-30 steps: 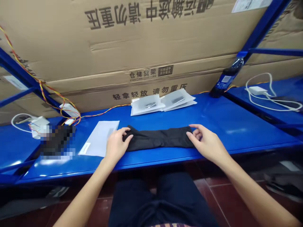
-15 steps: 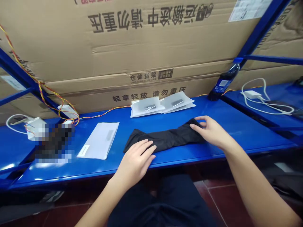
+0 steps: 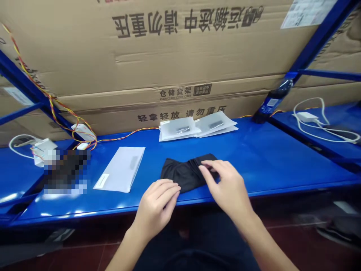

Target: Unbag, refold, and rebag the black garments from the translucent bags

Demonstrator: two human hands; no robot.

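Observation:
A black cloth (image 3: pixel 184 175) lies bunched and partly folded near the front edge of the blue shelf (image 3: pixel 254 150). My right hand (image 3: pixel 224 180) pinches the cloth's right end between thumb and fingers, where folds stack up. At the cloth's lower left corner, my left hand (image 3: pixel 158 201) is closed on its edge, fingers together and thumb beneath. To the left lies a frosted plastic pouch (image 3: pixel 120 169) with a small white label. Behind the cloth, several similar pouches (image 3: pixel 179 128) sit in two overlapping piles with dark items showing through.
A dark bottle (image 3: pixel 272 101) stands at the back right beside a blue post. Right of it lies a white charger with cable (image 3: pixel 307 117). White adapters (image 3: pixel 45 150) and red-yellow wires (image 3: pixel 53 109) are at the left. Cardboard boxes (image 3: pixel 169 56) line the back.
My right hand has moved left, carrying the cloth's right end inward, so the long strip is now short and folded. My left hand has shifted slightly down and left at the cloth's other end.

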